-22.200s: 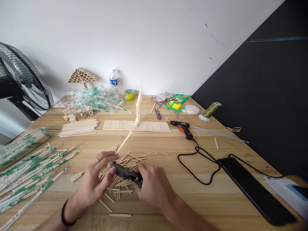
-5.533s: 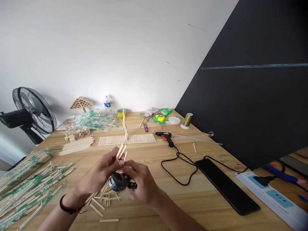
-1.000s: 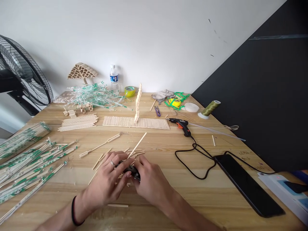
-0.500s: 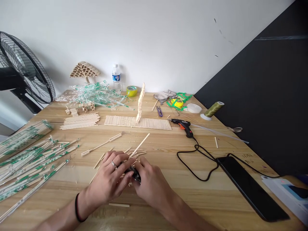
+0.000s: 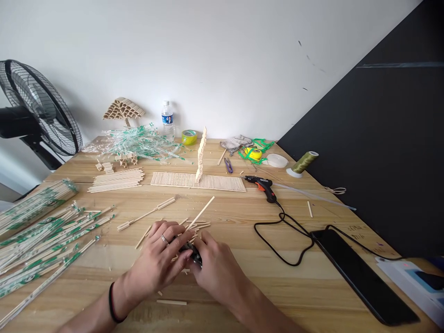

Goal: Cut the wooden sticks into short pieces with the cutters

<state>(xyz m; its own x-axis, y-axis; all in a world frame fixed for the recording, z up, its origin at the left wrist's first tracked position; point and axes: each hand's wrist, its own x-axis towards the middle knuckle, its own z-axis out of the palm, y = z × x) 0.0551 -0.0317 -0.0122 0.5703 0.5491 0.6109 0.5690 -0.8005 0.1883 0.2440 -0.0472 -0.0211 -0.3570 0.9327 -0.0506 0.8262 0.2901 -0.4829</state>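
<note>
My left hand (image 5: 161, 254), with a ring and a black wristband, is closed around a thin wooden stick (image 5: 203, 212) that points up and to the right. My right hand (image 5: 217, 266) grips a dark tool (image 5: 194, 253), mostly hidden between the two hands; its kind is hard to tell. The stick's lower end meets the tool under my left fingers. Several short stick pieces (image 5: 143, 237) lie beneath and around my hands, and one cut piece (image 5: 171, 302) rests nearer the front.
Behind my hands lies a flat stick panel (image 5: 173, 179) with a wavy upright piece (image 5: 200, 155). A glue gun (image 5: 265, 187), its cord and a black tray (image 5: 364, 277) are at right. Wrapped chopsticks (image 5: 41, 245) cover the left; a fan (image 5: 45, 106) stands beyond.
The view has tilted slightly, so the table's objects appear a little lower. Both hands keep nearly the same hold. A small stick bit now shows below my left hand.
</note>
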